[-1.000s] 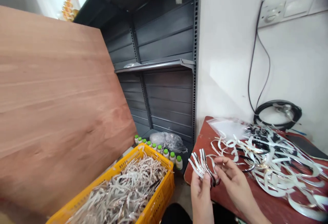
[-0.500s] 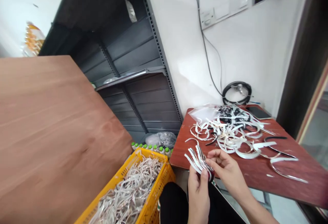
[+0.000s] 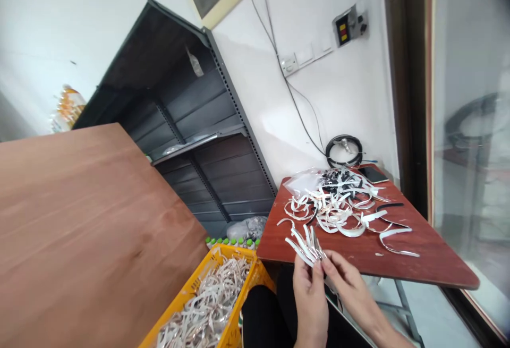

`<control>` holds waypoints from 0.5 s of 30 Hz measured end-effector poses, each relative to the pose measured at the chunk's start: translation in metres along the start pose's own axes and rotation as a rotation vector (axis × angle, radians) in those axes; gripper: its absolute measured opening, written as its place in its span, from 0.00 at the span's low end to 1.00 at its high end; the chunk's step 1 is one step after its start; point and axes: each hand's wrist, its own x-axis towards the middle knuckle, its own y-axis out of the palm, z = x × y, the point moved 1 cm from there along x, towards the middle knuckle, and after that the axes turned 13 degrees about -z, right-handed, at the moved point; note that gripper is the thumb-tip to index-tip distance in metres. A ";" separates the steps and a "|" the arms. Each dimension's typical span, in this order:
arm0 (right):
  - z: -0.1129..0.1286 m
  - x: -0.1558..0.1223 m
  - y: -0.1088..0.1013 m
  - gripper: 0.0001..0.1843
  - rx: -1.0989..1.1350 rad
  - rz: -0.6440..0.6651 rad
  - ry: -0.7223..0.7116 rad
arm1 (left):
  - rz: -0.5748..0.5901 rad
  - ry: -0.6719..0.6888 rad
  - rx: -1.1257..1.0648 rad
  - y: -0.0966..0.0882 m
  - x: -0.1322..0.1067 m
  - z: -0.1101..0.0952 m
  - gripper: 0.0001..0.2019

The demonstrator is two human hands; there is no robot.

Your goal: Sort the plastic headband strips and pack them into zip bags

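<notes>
A bundle of thin curved strips [image 3: 306,247], white and shiny metallic, fans upward above my lap. My left hand [image 3: 311,300] is closed around its lower part, thumb in front. From the right, my right hand [image 3: 346,279] pinches the shiny side of the same bundle, its fingertips touching the left thumb. The lower ends of the strips are hidden behind the fingers. Just beyond my hands, a tangled pile of similar strips [image 3: 338,204] lies on the red-brown table [image 3: 430,255], a few of them loose toward the right.
A yellow crate [image 3: 235,313] full of strips stands left of my legs. Further left is a large wooden board [image 3: 99,231]. Behind are a dark metal shelf [image 3: 223,178] and green-capped bottles [image 3: 235,242]. A phone [image 3: 372,174] and a black cable coil [image 3: 327,154] sit at the table's back.
The view has shifted, showing more wall and the glass at the right. My right hand has come down and closer to my left hand, onto the bundle.
</notes>
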 end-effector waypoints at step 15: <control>-0.010 0.015 0.008 0.24 0.009 0.054 -0.047 | -0.069 0.285 0.574 -0.009 0.015 0.039 0.34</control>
